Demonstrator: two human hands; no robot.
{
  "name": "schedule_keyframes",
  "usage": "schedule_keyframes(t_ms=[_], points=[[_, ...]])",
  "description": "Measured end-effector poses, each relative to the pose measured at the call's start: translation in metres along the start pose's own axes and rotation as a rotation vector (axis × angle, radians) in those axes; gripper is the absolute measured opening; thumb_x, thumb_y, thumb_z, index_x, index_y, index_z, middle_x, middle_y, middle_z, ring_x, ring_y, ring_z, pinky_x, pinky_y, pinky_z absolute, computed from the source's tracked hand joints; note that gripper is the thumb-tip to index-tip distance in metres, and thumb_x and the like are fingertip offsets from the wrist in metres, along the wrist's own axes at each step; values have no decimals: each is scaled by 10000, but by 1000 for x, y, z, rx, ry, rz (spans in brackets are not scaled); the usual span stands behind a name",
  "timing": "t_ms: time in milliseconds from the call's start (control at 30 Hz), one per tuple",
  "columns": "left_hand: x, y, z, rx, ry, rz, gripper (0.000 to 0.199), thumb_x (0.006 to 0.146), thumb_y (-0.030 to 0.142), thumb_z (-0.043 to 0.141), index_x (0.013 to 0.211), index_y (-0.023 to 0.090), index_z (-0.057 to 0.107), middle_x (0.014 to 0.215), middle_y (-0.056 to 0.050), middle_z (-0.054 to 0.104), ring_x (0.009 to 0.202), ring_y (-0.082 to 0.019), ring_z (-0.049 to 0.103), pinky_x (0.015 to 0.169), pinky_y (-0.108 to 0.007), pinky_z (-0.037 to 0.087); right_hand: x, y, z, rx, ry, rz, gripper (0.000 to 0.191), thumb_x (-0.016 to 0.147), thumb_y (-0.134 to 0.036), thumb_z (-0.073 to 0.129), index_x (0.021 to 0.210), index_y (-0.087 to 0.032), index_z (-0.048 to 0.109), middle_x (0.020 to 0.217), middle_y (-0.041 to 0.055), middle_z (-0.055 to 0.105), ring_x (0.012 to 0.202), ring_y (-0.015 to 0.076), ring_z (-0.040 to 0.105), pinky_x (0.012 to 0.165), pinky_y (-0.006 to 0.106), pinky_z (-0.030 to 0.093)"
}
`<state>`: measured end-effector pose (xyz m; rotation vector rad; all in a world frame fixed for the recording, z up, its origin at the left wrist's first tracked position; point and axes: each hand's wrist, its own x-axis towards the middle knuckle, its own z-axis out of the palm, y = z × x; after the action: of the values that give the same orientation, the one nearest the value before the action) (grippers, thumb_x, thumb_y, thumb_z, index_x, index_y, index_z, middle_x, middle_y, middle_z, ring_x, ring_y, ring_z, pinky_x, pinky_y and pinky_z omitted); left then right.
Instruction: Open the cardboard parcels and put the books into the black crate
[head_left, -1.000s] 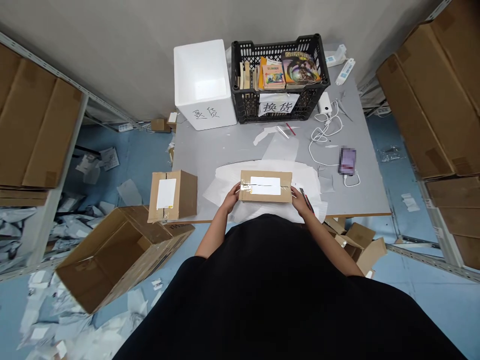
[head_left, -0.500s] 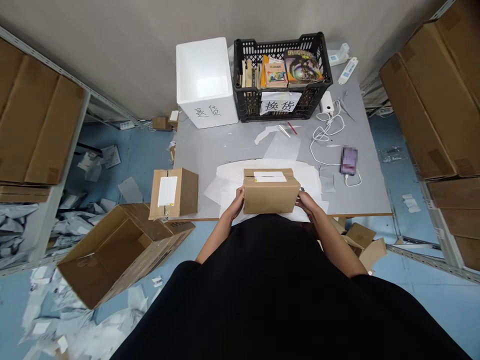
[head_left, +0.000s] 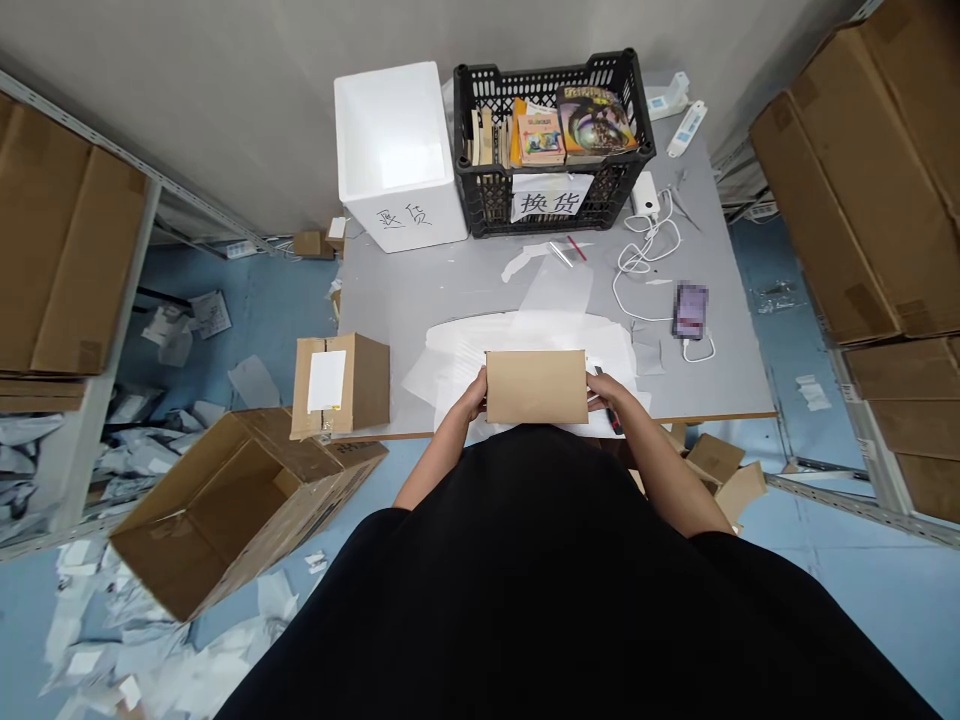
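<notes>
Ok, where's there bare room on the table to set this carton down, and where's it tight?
Bare grey tabletop lies between the white foam box and the white sheet, left of the carton. It's crowded at right, around the white cable and phone.

The cardboard box [head_left: 536, 387] has turned over, plain side up.

Head-worn view, looking forward and down.

A warehouse packing room, with steel shelving [head_left: 154, 185], stacked cartons [head_left: 847, 190] and a packing table [head_left: 420, 290].
</notes>
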<state>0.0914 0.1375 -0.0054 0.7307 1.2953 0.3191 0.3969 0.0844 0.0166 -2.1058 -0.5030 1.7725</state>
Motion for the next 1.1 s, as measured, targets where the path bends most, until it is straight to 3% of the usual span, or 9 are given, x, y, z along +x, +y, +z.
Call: schedule_keyframes(t_ms=[133, 233, 333, 433, 567, 667, 767, 1000, 1100], points=[[5, -3, -3, 18, 59, -135, 567, 938, 717, 367, 1008, 213, 618, 1020, -94, 694, 919, -218, 654, 809, -325, 517, 5, 9, -1, 12, 64, 49, 463, 812, -478, 756, 1094, -130, 639, 695, 74, 656, 559, 194, 663, 533, 353, 621], [4, -13, -7, 79, 100, -51, 389, 932, 547, 504, 1081, 216, 643, 1154, -100, 702, 1017, -225, 659, 867, -332, 508, 7, 26, -3, 118, 81, 17, 336, 836, -380, 731, 1058, -143, 646, 759, 74, 688, 665, 175, 689, 636, 302, 626], [2, -31, -14, 118, 156, 67, 316, 900, 390, 553, 1129, 206, 669, 1230, -105, 703, 1095, -226, 646, 932, -355, 499, 7, 51, -1, 277, -10, -107, 253, 852, -325, 674, 1076, -207, 674, 890, 49, 737, 846, 144, 706, 775, 231, 595], [2, -49, -22, 29, 106, 126, 404, 852, 312, 594, 1241, 228, 665, 1337, -93, 671, 1184, -223, 619, 984, -364, 491, 3, 75, 6, 402, -130, -208, 347, 838, -314, 647, 1183, -289, 665, 1030, 3, 759, 974, 134, 697, 832, 216, 560], [1, -59, -30, -151, -79, 156, 706, 761, 201, 643, 1449, 320, 544, 1578, -43, 490, 1273, -207, 586, 1015, -347, 494, -6, 88, 18, 459, -191, -275, 511, 811, -344, 643, 1321, -337, 603, 1148, -3, 756, 1035, 168, 695, 852, 273, 555], [-2, -58, -31, -182, -234, 165, 875, 737, 185, 683, 1550, 373, 422, 1641, -20, 409, 1283, -210, 587, 1052, -355, 491, -15, 85, 24, 428, -208, -285, 550, 812, -336, 607, 1361, -303, 583, 1171, 31, 751, 1043, 195, 698, 880, 317, 557], [-9, -53, -27, -172, -292, 127, 905, 786, 256, 703, 1596, 395, 325, 1629, -11, 431, 1321, -216, 574, 1129, -384, 452, -22, 77, 25, 368, -205, -284, 517, 848, -312, 544, 1364, -300, 579, 1187, 35, 744, 1063, 196, 691, 905, 320, 548], [-31, -27, -17, 99, -156, 240, 622, 904, 445, 528, 1517, 348, 480, 1635, 16, 425, 1521, -243, 366, 1238, -429, 322, -25, 50, 2, 138, -219, -218, 329, 955, -353, 482, 1244, -317, 636, 1256, 38, 717, 1173, 166, 652, 977, 298, 511], [-41, -5, -18, 277, -102, 208, 555, 938, 511, 414, 1443, 326, 548, 1560, -20, 529, 1434, -261, 477, 1164, -449, 410, -30, 29, -7, -4, -155, -162, 287, 965, -456, 503, 1136, -304, 676, 1278, 42, 707, 1235, 181, 631, 970, 299, 519]])
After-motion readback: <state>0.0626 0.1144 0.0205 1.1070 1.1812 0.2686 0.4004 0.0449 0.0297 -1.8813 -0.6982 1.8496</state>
